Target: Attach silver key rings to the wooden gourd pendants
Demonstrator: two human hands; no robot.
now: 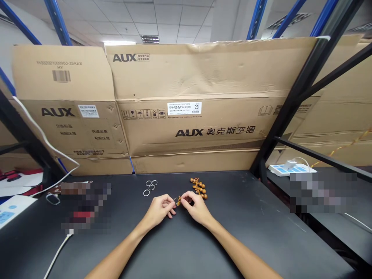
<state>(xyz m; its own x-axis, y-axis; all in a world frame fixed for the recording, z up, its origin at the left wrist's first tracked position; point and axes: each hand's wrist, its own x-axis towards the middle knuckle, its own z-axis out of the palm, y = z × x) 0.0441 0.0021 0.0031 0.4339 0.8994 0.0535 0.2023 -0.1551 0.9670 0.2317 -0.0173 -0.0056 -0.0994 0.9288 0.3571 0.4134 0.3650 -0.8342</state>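
Observation:
Between thumb and finger, my left hand (161, 209) pinches a metal key ring (175, 200) at the middle of the dark table. My right hand (195, 206) is closed on a small brown wooden pendant (179, 201) right beside that ring. Whether the pendant's cord passes through the ring is too small to tell. Several loose key rings (151, 187) lie flat beyond my left hand. Just beyond my right hand sits a cluster of brown gourd-shaped pendants (201, 186) with cords.
Upright cardboard sheets (192, 77) line the table's back edge. At left, a white cable (58, 252) runs to a blurred-out item (84, 213), with glasses (52, 199) behind it. A black rack post (287, 104) and a power strip (286, 169) stand at right.

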